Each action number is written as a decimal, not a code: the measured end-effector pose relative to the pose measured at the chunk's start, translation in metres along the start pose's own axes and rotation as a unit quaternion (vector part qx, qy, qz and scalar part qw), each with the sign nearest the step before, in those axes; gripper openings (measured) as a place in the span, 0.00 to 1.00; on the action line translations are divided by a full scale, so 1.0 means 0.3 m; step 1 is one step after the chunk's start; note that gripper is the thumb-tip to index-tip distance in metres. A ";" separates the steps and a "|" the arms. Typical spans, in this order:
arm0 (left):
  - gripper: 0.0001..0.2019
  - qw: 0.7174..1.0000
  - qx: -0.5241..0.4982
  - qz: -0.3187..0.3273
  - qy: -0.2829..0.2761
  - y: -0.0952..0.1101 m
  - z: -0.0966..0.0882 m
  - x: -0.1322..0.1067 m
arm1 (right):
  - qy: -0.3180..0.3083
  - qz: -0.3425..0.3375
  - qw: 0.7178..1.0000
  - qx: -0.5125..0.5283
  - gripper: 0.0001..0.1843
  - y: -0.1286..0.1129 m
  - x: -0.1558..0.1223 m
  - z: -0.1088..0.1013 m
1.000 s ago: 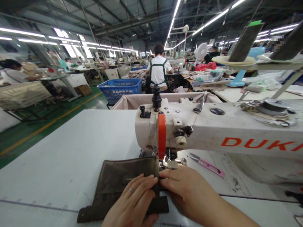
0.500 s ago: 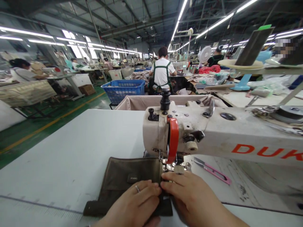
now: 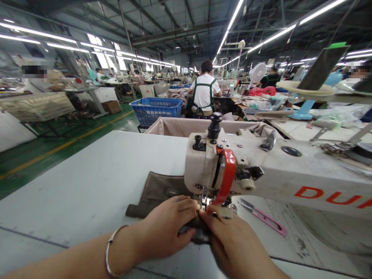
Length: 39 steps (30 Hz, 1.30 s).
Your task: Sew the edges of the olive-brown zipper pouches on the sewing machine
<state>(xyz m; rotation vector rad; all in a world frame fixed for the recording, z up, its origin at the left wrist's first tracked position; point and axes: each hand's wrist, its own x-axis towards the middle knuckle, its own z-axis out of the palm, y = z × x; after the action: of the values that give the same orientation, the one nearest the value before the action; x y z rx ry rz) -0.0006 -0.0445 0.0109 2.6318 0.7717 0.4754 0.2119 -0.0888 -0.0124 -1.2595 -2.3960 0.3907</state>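
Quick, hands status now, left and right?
Left hand: open, palm down on the brown fabric.
Right hand: open, fingertips pressing the same fabric.

Brown cloth piece (image 3: 157, 189): matt, tightly woven. Sewing machine (image 3: 290, 174) of cream painted metal, scuffed and grimy, with a glossy red plastic guard (image 3: 227, 174). Smooth, matt pale surface (image 3: 101, 170), worn and scratched near the pink-handled metal snips (image 3: 266, 218). Shiny metal bangle (image 3: 108, 252). Blue latticed plastic basket (image 3: 157, 108).
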 end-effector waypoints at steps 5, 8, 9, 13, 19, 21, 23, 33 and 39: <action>0.15 1.000 0.018 0.007 0.005 -0.033 0.003 0.004 | 0.020 0.012 0.999 0.024 0.23 -0.004 -0.004 -0.025; 0.11 0.999 0.030 0.022 0.018 -0.064 -0.014 -0.015 | 0.086 0.044 0.995 0.017 0.13 0.003 -0.002 -0.047; 0.11 0.999 0.033 0.026 0.024 -0.077 -0.022 -0.021 | 0.111 0.057 0.992 0.004 0.12 0.008 0.000 -0.051; 0.10 0.997 0.022 0.050 0.049 -0.112 -0.043 -0.033 | 0.131 0.080 0.987 -0.054 0.07 0.032 0.012 -0.051; 0.07 0.994 -0.009 0.043 0.096 -0.047 0.004 -0.021 | 0.107 0.058 0.990 -0.067 0.13 0.029 0.006 -0.037; 0.07 0.993 -0.003 0.037 0.109 -0.020 0.024 -0.019 | 0.113 0.015 0.993 -0.015 0.03 0.012 0.005 -0.025; 0.06 0.991 0.012 0.044 0.123 -0.004 0.040 -0.017 | 0.104 -0.018 0.994 0.029 0.09 -0.003 0.005 -0.009; 0.08 0.988 0.010 0.015 0.156 -0.012 0.068 -0.003 | 0.132 -0.022 0.990 0.046 0.09 -0.012 0.012 0.015; 0.04 0.986 0.030 -0.005 0.161 -0.034 0.061 0.034 | 0.156 -0.025 0.987 -0.016 0.08 0.004 0.038 0.017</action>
<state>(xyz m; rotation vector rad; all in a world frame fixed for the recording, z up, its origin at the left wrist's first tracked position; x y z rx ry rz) 0.0105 -0.0349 -0.0075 2.6375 0.9080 0.9042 0.2044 -0.0790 -0.0150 -1.1757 -2.1692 0.1274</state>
